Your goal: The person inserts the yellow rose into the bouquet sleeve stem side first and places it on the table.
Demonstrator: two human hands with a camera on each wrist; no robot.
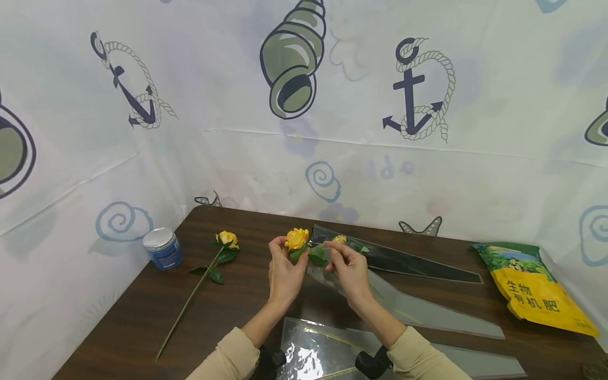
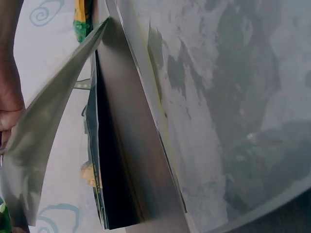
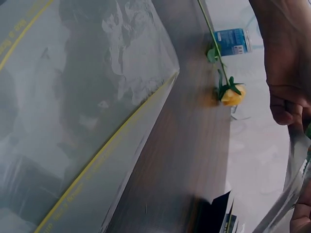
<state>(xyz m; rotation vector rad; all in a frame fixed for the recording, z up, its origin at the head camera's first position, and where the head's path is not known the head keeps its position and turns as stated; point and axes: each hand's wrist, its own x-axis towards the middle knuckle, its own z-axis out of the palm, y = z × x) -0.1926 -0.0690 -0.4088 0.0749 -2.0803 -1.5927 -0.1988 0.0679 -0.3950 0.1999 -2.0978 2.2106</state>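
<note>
In the head view my left hand (image 1: 286, 277) pinches a yellow rose (image 1: 296, 238) just below its bloom, where green leaves (image 1: 318, 256) stick out. My right hand (image 1: 351, 272) pinches the upper edge of a clear, grey-backed flower sleeve (image 1: 399, 298), which wraps the rose's stem and tapers to the right. In the left wrist view the raised sleeve (image 2: 53, 111) slants across from the hand at the left edge. The right wrist view shows the sleeve's film (image 3: 286, 194) between both hands at the right edge. Most of the stem is hidden.
Behind lies a black sleeve (image 1: 423, 264) with another yellow rose (image 1: 339, 239). A loose rose (image 1: 228, 240) and a blue jar (image 1: 163, 250) are on the left. More flat sleeves (image 1: 328, 343) lie in front. A yellow fertilizer bag (image 1: 537, 290) lies on the right.
</note>
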